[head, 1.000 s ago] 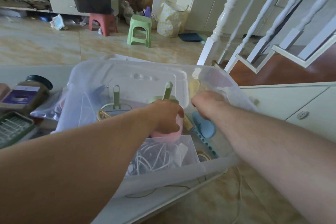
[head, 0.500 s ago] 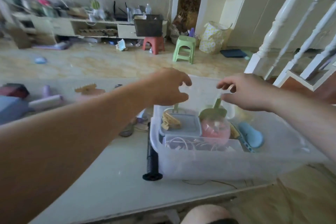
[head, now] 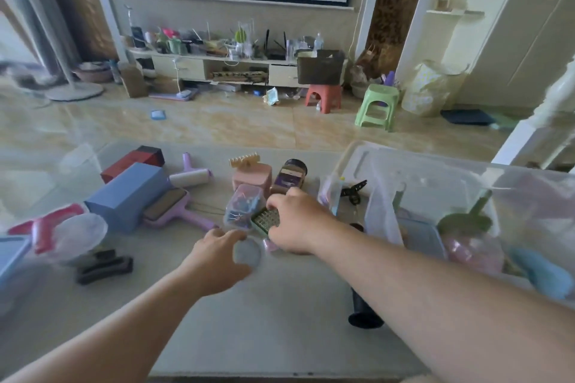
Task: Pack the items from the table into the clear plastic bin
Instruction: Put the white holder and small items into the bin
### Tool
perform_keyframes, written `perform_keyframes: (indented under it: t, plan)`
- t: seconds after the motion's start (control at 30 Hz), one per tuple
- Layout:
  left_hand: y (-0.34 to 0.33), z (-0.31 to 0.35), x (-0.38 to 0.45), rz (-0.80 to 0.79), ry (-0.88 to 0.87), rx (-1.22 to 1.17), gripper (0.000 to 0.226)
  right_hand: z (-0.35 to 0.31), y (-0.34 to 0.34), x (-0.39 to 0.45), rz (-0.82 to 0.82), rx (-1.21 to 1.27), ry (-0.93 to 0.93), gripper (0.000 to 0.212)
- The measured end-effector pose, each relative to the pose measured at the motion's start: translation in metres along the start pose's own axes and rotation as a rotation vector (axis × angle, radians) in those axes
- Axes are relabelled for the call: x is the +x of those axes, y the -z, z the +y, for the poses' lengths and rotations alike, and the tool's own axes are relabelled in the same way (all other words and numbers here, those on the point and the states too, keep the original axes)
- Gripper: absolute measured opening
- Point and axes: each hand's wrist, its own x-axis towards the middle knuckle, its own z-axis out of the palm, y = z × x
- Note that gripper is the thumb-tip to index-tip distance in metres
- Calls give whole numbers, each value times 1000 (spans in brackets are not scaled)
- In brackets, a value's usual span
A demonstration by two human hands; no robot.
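right hand (head: 295,222) lay over the green grid-topped box (head: 265,218), fingers curled down around it, beside the small clear box of clips (head: 243,207). left hand (head: 217,261) reached over the table (head: 249,320) with fingers bent around a small round clear lid (head: 247,253); could not tell how firmly held. clear plastic bin (head: 435,183) stood on the table at the right, already part filled

I see the clear plastic bin (head: 441,183) at the table's right edge, part-filled; a blue box (head: 127,196), lint roller (head: 190,176) and jar (head: 289,177) lie mid-table.
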Motion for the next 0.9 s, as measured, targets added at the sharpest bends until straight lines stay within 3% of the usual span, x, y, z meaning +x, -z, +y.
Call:
perform_keyframes:
  t: [0.1,0.17,0.23,0.33,0.47,0.57,0.7,0.9]
  plan:
    - [-21,3,21,31,17,-5,87,7,-39,33,-45,-107,-140,59]
    - [-29,7,33,31,24,46,96,9,-57,50,-56,-140,-175,76]
    - [-34,10,41,26,20,104,97,8,-66,62,-54,-163,-173,94]
    - [-36,7,48,17,-11,176,90,7,-73,79,-129,-185,-157,102]
    - [-33,2,56,-76,-50,189,62,4,-76,79,-162,-301,-143,84]
    - [-25,-6,56,-111,-3,210,60,0,-75,65,-153,-321,-105,70]
    - [-19,-22,49,-48,-23,148,62,6,-71,43,9,-150,-28,43]
    - [-17,-31,35,9,-111,156,46,19,-50,12,203,176,11,44]
